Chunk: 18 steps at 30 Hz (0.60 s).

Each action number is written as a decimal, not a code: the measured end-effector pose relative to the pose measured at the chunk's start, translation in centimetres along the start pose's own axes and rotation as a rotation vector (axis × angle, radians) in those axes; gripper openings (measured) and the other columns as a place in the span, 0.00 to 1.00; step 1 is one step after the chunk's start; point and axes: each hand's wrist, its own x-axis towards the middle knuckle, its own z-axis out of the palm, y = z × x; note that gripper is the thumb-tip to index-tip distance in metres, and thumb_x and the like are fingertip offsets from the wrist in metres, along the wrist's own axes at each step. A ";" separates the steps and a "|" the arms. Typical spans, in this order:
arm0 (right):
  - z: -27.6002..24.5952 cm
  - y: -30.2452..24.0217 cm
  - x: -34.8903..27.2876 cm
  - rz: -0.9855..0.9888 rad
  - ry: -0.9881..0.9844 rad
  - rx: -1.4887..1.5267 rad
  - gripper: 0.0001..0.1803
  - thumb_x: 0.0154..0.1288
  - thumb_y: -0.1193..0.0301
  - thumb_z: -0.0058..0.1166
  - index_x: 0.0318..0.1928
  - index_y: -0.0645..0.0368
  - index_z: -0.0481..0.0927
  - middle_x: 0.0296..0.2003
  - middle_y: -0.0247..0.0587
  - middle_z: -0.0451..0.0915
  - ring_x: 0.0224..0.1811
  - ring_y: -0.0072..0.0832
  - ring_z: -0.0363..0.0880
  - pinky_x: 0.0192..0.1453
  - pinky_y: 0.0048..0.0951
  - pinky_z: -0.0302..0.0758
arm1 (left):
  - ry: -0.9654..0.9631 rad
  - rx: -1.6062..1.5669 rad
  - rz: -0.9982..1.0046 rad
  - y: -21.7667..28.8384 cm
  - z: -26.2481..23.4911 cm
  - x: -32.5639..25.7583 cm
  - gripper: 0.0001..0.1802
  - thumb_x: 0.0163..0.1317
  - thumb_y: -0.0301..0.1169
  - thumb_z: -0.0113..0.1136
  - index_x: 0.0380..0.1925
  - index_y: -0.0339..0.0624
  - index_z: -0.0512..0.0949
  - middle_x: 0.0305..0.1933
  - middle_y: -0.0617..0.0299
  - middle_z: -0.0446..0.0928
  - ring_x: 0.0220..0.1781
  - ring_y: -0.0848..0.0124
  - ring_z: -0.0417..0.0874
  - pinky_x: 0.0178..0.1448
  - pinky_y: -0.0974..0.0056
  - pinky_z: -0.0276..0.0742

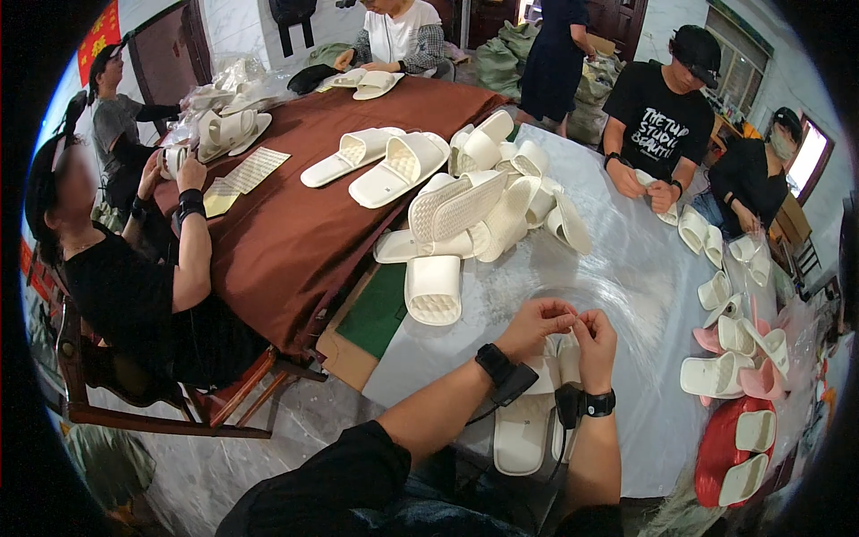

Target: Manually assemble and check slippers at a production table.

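My left hand [540, 328] and my right hand [596, 344] meet over the near part of the grey covered table. Both have thumb and fingers pinched together, the fingertips nearly touching. Whatever lies between them is too small or hidden to make out. Below my hands a cream slide slipper [520, 437] rests sole down, its heel toward me. Its mate stands close on the right, mostly covered by my right wrist and the black device strapped there. A single cream slipper [433, 292] lies just beyond my left hand, at the near edge of a heap of slippers [458, 210].
Left of the grey table [626, 295] stands a table with a brown cloth [286, 242], bearing more slippers and paper sheets [258, 170]. Cream and pink slippers [716, 374] line the right edge, near a red bag [720, 447]. Several co-workers sit or stand around.
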 end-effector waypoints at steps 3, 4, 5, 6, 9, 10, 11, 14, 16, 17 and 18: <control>-0.1 0.2 0.0 -0.025 0.000 -0.007 0.06 0.62 0.74 0.54 0.32 0.64 0.74 0.24 0.32 0.73 0.28 0.18 0.68 0.33 0.21 0.67 | -0.016 -0.004 -0.026 0.1 -0.1 -0.1 0.09 0.62 0.33 0.62 0.38 0.40 0.78 0.37 0.66 0.78 0.41 0.76 0.78 0.49 0.69 0.74; -0.1 0.2 0.0 -0.010 -0.011 -0.036 0.06 0.62 0.74 0.55 0.33 0.64 0.74 0.23 0.31 0.73 0.27 0.17 0.67 0.32 0.21 0.66 | -0.010 -0.032 -0.041 0.1 -0.2 -0.1 0.09 0.62 0.33 0.62 0.38 0.40 0.78 0.37 0.66 0.78 0.40 0.76 0.78 0.48 0.70 0.74; -0.1 0.2 0.0 0.006 -0.022 -0.065 0.06 0.62 0.74 0.55 0.33 0.64 0.75 0.23 0.31 0.73 0.27 0.17 0.67 0.32 0.20 0.66 | -0.012 -0.032 -0.048 0.1 -0.2 -0.1 0.09 0.62 0.33 0.62 0.38 0.40 0.78 0.37 0.66 0.78 0.40 0.76 0.78 0.48 0.70 0.74; -0.1 0.3 0.0 0.013 -0.014 -0.067 0.06 0.62 0.74 0.55 0.33 0.64 0.75 0.23 0.31 0.73 0.27 0.17 0.67 0.32 0.20 0.66 | 0.013 -0.049 -0.058 0.0 0.0 -0.1 0.08 0.62 0.32 0.62 0.37 0.41 0.78 0.37 0.66 0.78 0.40 0.76 0.78 0.48 0.70 0.74; -0.1 0.3 0.0 0.014 -0.036 -0.060 0.06 0.61 0.74 0.56 0.33 0.65 0.75 0.23 0.31 0.73 0.26 0.16 0.67 0.31 0.20 0.66 | 0.043 -0.084 -0.072 0.0 -0.1 -0.2 0.07 0.62 0.32 0.61 0.36 0.42 0.78 0.36 0.68 0.78 0.38 0.77 0.78 0.45 0.70 0.74; 0.2 -0.2 0.0 0.012 -0.043 -0.041 0.06 0.61 0.74 0.55 0.33 0.65 0.75 0.23 0.31 0.73 0.26 0.16 0.67 0.31 0.20 0.66 | 0.054 -0.100 -0.066 0.1 -0.2 -0.2 0.06 0.63 0.33 0.61 0.35 0.43 0.78 0.35 0.69 0.79 0.37 0.78 0.77 0.44 0.71 0.74; 0.3 -0.4 -0.1 0.010 -0.051 -0.021 0.06 0.61 0.75 0.55 0.33 0.65 0.75 0.24 0.31 0.74 0.26 0.15 0.67 0.30 0.20 0.67 | 0.056 -0.100 -0.072 0.1 -0.3 -0.2 0.06 0.63 0.33 0.61 0.35 0.43 0.78 0.35 0.69 0.79 0.37 0.78 0.77 0.44 0.71 0.74; 0.1 -0.2 -0.2 0.009 -0.033 -0.045 0.05 0.61 0.75 0.55 0.33 0.66 0.74 0.24 0.31 0.74 0.26 0.15 0.68 0.31 0.20 0.67 | 0.113 -0.121 -0.084 0.0 -0.4 0.0 0.06 0.64 0.32 0.59 0.36 0.42 0.78 0.37 0.66 0.79 0.39 0.77 0.78 0.45 0.70 0.75; 0.0 -0.2 -0.3 0.020 -0.032 -0.045 0.05 0.61 0.75 0.55 0.33 0.66 0.74 0.24 0.31 0.74 0.26 0.15 0.68 0.31 0.20 0.67 | 0.127 -0.111 -0.085 0.2 -0.1 -0.1 0.05 0.64 0.31 0.59 0.35 0.42 0.77 0.37 0.65 0.79 0.39 0.77 0.78 0.44 0.71 0.75; 0.0 -0.2 -0.2 0.025 -0.035 -0.046 0.05 0.61 0.75 0.55 0.33 0.66 0.74 0.24 0.30 0.74 0.26 0.15 0.68 0.31 0.20 0.67 | 0.124 -0.110 -0.092 0.2 -0.2 -0.1 0.05 0.64 0.31 0.59 0.35 0.42 0.77 0.37 0.65 0.79 0.39 0.77 0.78 0.44 0.71 0.75; -0.1 -0.1 -0.2 0.031 -0.028 -0.046 0.05 0.61 0.75 0.55 0.33 0.66 0.74 0.24 0.30 0.74 0.26 0.15 0.68 0.31 0.20 0.67 | 0.111 -0.125 -0.086 0.2 -0.3 -0.1 0.05 0.64 0.30 0.59 0.36 0.41 0.78 0.37 0.65 0.79 0.39 0.77 0.78 0.44 0.70 0.76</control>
